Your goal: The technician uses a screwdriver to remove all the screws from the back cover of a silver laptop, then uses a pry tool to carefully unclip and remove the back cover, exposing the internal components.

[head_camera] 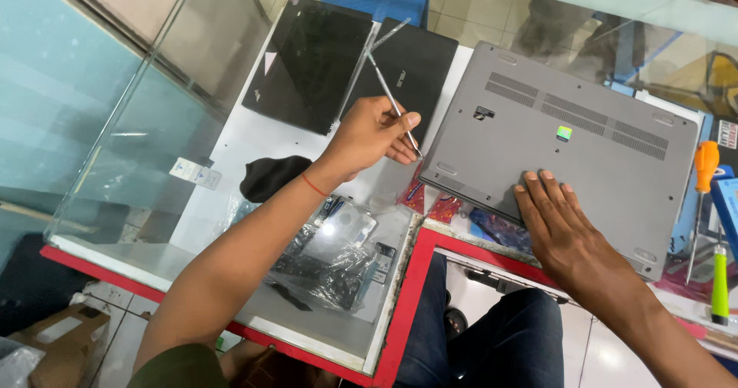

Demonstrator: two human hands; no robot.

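The grey laptop (561, 157) lay bottom-up at the counter's (246, 138) near edge; the right hand (561, 234) pressed flat and open on its near side; the left hand (373, 134) pinched a thin metal tool (388, 96), tip touching the laptop's left corner, shaft slanting away.

Bright, even light | glass glare | edges perhaps slightly warped

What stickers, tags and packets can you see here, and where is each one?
Small square sticker: green and shiny, middle of the grey laptop's underside.
Small dark label: rectangular, near the laptop's upper left vent.
White paper tag: rectangular, on the white counter at left, beside a black cloth.
Clear plastic packets: crinkly, dark parts inside, under the glass below the left hand.
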